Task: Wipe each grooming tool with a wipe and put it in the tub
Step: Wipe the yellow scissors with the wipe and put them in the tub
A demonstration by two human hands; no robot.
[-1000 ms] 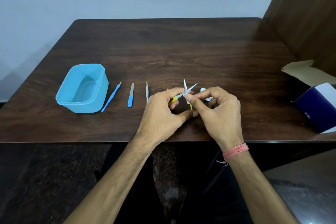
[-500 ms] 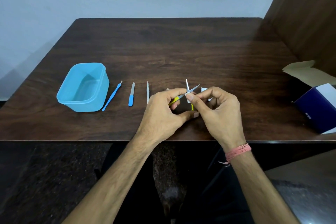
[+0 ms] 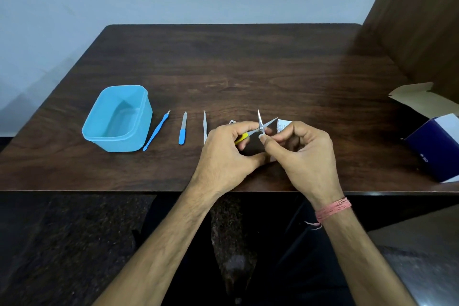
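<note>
The step in hand looks to be wiping the scissors [image 3: 261, 125], and it goes best if each blade is drawn through the wipe [image 3: 262, 135] from pivot to tip, with fingertips kept off the edges. The left hand [image 3: 224, 154] curls round the yellow handles and holds the scissors above the table [image 3: 248, 69], blades spread apart and pointing away. The right hand [image 3: 301, 154] pinches a small white wipe against the blades near the pivot — thumb and forefinger tight, the other fingers curled. The tub [image 3: 116, 119] stands well to the left, nothing visible inside it.
</note>
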